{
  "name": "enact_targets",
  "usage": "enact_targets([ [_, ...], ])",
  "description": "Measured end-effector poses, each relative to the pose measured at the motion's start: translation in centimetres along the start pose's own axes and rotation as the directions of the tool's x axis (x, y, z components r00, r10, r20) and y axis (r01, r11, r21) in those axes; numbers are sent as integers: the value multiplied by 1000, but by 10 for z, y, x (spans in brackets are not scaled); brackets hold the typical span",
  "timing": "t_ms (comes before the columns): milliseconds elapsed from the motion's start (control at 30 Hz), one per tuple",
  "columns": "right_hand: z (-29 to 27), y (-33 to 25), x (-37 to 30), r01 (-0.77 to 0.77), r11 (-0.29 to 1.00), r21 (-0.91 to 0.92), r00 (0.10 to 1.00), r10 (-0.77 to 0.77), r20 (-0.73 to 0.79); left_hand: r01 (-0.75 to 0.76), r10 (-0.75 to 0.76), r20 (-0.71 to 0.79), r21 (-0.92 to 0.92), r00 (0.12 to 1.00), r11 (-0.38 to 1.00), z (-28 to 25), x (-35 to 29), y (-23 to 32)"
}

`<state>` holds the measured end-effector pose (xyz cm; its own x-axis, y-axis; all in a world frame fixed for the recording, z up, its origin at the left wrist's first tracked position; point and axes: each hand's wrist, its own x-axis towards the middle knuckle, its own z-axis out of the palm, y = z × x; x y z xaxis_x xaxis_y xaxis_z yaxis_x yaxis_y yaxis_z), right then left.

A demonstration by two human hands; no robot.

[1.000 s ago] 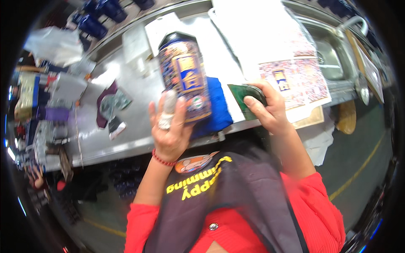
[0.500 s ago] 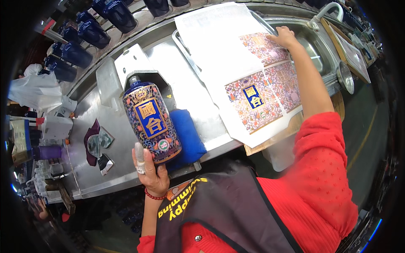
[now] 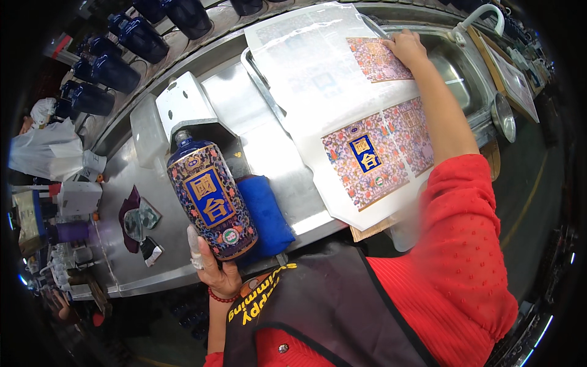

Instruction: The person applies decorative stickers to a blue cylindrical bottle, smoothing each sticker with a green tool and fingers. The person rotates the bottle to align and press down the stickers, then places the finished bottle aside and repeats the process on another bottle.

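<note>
Blue bottle (image 3: 213, 199) here has two big gold Chinese characters on a blue panel (image 3: 211, 197), with a round green-and-white badge (image 3: 230, 236) underneath. The floral decal sheet (image 3: 367, 162) right of the bottle repeats that panel and badge. Yellow Latin lettering (image 3: 260, 296) on the dark apron (image 3: 318, 306), lower right of the bottle, looks upside down lol.

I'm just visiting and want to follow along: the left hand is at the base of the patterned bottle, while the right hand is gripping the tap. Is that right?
Not quite: the right hand is at the edge of a patterned label, not on the tap. The head view shows this. The left hand is indeed at the base of the patterned bottle.
</note>
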<state>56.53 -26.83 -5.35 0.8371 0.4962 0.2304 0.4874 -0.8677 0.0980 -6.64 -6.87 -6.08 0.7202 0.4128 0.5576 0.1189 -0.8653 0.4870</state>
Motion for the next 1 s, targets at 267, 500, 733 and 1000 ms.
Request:
enact_targets([
  [267,-28,-18,-18,245,962,-120,924,-269,-272,6,-6,2,-51,1000,999,1,2,1],
  [500,-118,-82,-57,655,754,-44,604,-558,-569,177,-171,50,-178,984,968,4,1,-1],
  [733,-172,-111,-13,28,569,822,994,-101,36,188,-184,51,-71,982,980,3,14,4],
  [1000,6,-137,6,143,966,214,987,-124,-102,80,-97,96,168,991,983,-21,37,15],
])
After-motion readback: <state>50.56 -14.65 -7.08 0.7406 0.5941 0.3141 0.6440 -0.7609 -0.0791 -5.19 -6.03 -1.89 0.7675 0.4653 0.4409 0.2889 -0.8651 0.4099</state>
